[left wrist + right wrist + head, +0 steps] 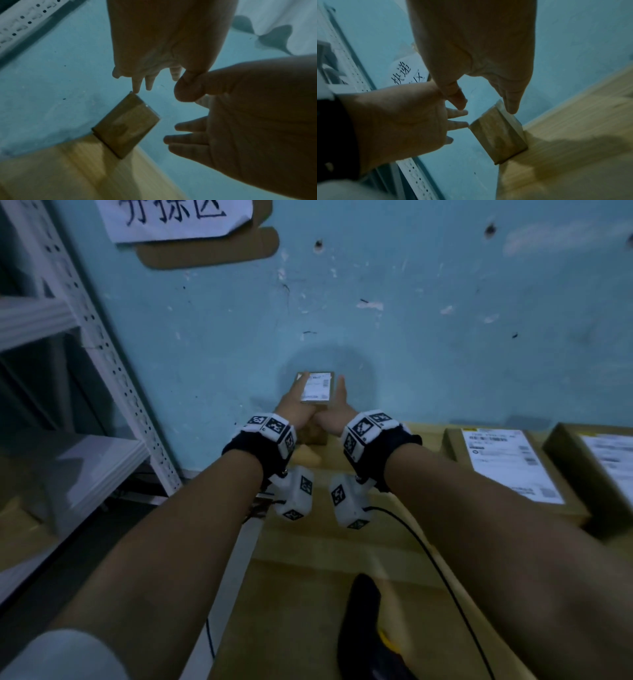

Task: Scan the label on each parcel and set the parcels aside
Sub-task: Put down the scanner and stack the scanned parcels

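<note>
A small cardboard parcel (317, 405) with a white label (317, 387) on top stands at the table's back left corner, against the blue wall. My left hand (294, 405) lies along its left side and my right hand (336, 402) along its right side, fingers straight. In the left wrist view my left fingertips (136, 88) touch the parcel's (126, 125) upper corner, and the right hand (231, 121) is spread beside it. In the right wrist view my right fingertips (511, 106) meet the parcel's (498, 135) top edge.
Two larger labelled parcels (507, 467) (603, 470) lie on the wooden table (308, 594) at the right. A black and yellow scanner (363, 628) with a cable lies near the front edge. White metal shelving (102, 354) stands at the left. A paper sign (178, 217) hangs on the wall.
</note>
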A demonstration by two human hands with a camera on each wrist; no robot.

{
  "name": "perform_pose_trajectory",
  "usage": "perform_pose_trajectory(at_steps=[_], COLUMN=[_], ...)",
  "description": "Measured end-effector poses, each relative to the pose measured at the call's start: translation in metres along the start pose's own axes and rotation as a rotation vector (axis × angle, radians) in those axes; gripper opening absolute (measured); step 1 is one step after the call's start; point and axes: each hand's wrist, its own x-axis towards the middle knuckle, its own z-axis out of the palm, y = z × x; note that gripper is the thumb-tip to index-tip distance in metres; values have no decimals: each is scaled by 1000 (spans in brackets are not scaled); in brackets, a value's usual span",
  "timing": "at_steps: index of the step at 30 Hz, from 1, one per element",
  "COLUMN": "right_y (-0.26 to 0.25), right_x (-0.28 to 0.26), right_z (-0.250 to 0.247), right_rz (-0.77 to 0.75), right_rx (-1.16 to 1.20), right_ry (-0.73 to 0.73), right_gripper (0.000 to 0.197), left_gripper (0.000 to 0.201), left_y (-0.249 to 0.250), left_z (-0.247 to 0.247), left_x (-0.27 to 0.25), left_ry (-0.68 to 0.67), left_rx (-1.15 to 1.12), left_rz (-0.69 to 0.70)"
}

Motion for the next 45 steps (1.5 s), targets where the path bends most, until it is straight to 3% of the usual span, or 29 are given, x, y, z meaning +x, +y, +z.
perform_pose_trajectory(at_steps=[5,8,12,17,21,25,29,36,41,45], right_y=[-4,3,8,26,51,66,70,79,80,84], right_x=[-55,-92,-133,-173,-193,-201,-197,-189,-185,-180], right_z=[-29,-49,-88,-140,-150,-145,-134,-129,-131,-131], right_rz=[-41,-43,-59,-56,39,133,227,283,289,291], right_rx=[-46,10,82,37,-35,-107,-192,-367,-444,-450], right_ry=[64,133,315,480,444,368,296,295,384,418], right_gripper=[63,63,56,52,54,54,54,45,45,46], left_gripper=[52,43,40,43,59,60,57,58,37,34], left_y=[34,63,104,135,123,108,99,93,92,88], left_z=[16,36,69,109,128,135,140,142,136,134], left_x=[-38,-71,-109,-141,-152,-166,-173,-172,-173,-175], left_ry=[22,-24,-61,-148,-194,-212,-280,-254,-267,-319], left_rx=[-52,-133,-235,-212,-72,0,21,-37,-77,-51], left_rz=[34,90,162,99,-56,-176,-200,-207,-220,-234])
